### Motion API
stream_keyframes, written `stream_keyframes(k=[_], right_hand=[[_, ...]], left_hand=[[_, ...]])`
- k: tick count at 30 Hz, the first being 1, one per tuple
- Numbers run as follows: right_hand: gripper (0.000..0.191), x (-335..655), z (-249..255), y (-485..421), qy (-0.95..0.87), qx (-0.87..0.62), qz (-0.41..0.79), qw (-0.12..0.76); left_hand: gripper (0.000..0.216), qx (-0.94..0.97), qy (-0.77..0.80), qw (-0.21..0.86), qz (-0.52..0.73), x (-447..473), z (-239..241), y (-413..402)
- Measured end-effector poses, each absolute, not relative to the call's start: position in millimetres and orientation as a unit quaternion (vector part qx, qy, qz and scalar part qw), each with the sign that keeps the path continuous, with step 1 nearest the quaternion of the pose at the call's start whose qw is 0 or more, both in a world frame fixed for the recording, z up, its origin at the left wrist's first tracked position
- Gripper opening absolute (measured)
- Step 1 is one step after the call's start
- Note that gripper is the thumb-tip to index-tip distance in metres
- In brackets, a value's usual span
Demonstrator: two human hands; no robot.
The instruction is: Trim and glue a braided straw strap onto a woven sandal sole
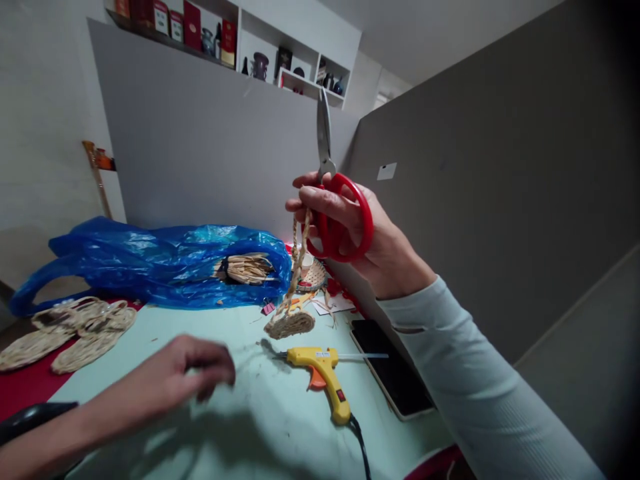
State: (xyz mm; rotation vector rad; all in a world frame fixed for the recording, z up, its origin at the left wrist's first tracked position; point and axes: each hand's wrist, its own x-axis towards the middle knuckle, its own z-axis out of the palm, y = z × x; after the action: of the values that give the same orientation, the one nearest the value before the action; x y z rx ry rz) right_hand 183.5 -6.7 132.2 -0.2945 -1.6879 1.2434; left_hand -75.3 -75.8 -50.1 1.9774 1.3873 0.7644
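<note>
My right hand [357, 233] is raised above the table and closed around red-handled scissors [336, 200], blades pointing up. The same fingers pinch a braided straw cord, from which a small woven straw sandal [290, 323] hangs, its sole resting near the table. My left hand [193, 372] hovers low over the pale green mat [260, 427], fingers curled and smeared by motion; nothing shows in it. A yellow hot glue gun [323, 375] lies on the mat between the hands.
A blue plastic bag [150, 263] with straw bundles lies at the back. Several woven straw soles [70, 333] sit at the left on red cloth. A dark phone [393, 370] lies right of the glue gun. Grey partition walls surround the table; a shelf stands above.
</note>
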Motion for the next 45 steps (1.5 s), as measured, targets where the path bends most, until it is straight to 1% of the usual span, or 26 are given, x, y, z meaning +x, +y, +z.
stream_keyframes(k=[1, 2, 4, 5, 6, 7, 10, 11, 15, 16, 19, 21, 23, 26, 29, 32, 36, 39, 42, 45], right_hand=[[0.008, 181.5, 133.1, -9.6, -0.690, -0.108, 0.524, 0.487], [0.008, 179.5, 134.0, -12.7, -0.687, -0.097, 0.534, 0.483], [0.007, 175.2, 135.9, -18.8, -0.687, -0.085, 0.544, 0.474], [0.007, 173.2, 137.1, -21.3, -0.689, -0.082, 0.544, 0.472], [0.008, 171.5, 138.3, -23.2, -0.691, -0.078, 0.542, 0.473], [0.010, 170.3, 139.6, -24.2, -0.693, -0.071, 0.539, 0.473], [0.013, 172.3, 142.4, -21.9, -0.705, -0.058, 0.525, 0.474], [0.013, 175.2, 142.7, -19.2, -0.710, -0.061, 0.517, 0.474], [0.008, 197.1, 137.4, 0.4, -0.731, -0.130, 0.468, 0.480], [0.013, 203.5, 134.1, 7.3, -0.741, -0.168, 0.444, 0.476], [0.035, 219.3, 118.9, 31.7, -0.777, -0.276, 0.361, 0.436], [0.041, 225.2, 104.9, 49.8, -0.789, -0.311, 0.330, 0.414], [0.036, 228.1, 89.0, 68.0, -0.800, -0.350, 0.278, 0.402], [0.026, 230.9, 65.0, 90.6, -0.797, -0.420, 0.154, 0.407], [0.024, 234.7, 44.4, 100.4, -0.791, -0.468, 0.059, 0.390], [0.028, 237.8, 27.1, 96.5, -0.829, -0.454, 0.042, 0.323], [0.023, 237.2, 5.3, 85.2, -0.909, -0.372, 0.097, 0.162], [0.022, 233.1, -11.2, 83.6, -0.934, -0.333, 0.115, 0.059], [0.022, 225.9, -27.7, 89.2, -0.941, -0.323, 0.101, -0.003], [0.023, 216.0, -42.8, 97.8, -0.941, -0.329, 0.074, -0.023]], left_hand=[[0.037, 0.736, 0.528, 0.292, 0.305, -69.5, -42.5, -63.6], [0.042, 0.727, 0.534, 0.286, 0.323, -64.0, -36.4, -51.7], [0.071, 0.717, 0.534, 0.295, 0.337, -53.4, -29.4, -33.9], [0.078, 0.717, 0.527, 0.307, 0.337, -48.3, -28.2, -29.2], [0.080, 0.721, 0.515, 0.321, 0.334, -43.5, -27.9, -27.2], [0.075, 0.726, 0.503, 0.332, 0.331, -39.1, -28.0, -27.3], [0.038, 0.735, 0.486, 0.339, 0.329, -32.9, -28.5, -33.4], [0.032, 0.734, 0.488, 0.338, 0.330, -34.1, -28.6, -35.6], [0.032, 0.715, 0.494, 0.366, 0.332, -52.9, -31.7, -40.6], [0.032, 0.709, 0.494, 0.378, 0.332, -59.5, -33.0, -41.7], [0.031, 0.689, 0.497, 0.406, 0.338, -78.1, -36.3, -46.3], [0.032, 0.669, 0.506, 0.420, 0.345, -87.1, -37.4, -49.6], [0.032, 0.643, 0.523, 0.435, 0.352, -92.5, -38.4, -51.7], [0.034, 0.589, 0.552, 0.467, 0.360, -94.2, -41.5, -51.7], [0.036, 0.523, 0.570, 0.511, 0.375, -91.9, -47.2, -51.2], [0.036, 0.464, 0.572, 0.552, 0.390, -90.4, -53.0, -52.0], [0.037, 0.432, 0.574, 0.567, 0.404, -91.7, -56.8, -53.3], [0.039, 0.444, 0.587, 0.545, 0.402, -93.0, -57.1, -53.6], [0.039, 0.472, 0.604, 0.507, 0.396, -91.1, -55.1, -53.7], [0.047, 0.490, 0.621, 0.470, 0.392, -83.4, -49.6, -55.3]])
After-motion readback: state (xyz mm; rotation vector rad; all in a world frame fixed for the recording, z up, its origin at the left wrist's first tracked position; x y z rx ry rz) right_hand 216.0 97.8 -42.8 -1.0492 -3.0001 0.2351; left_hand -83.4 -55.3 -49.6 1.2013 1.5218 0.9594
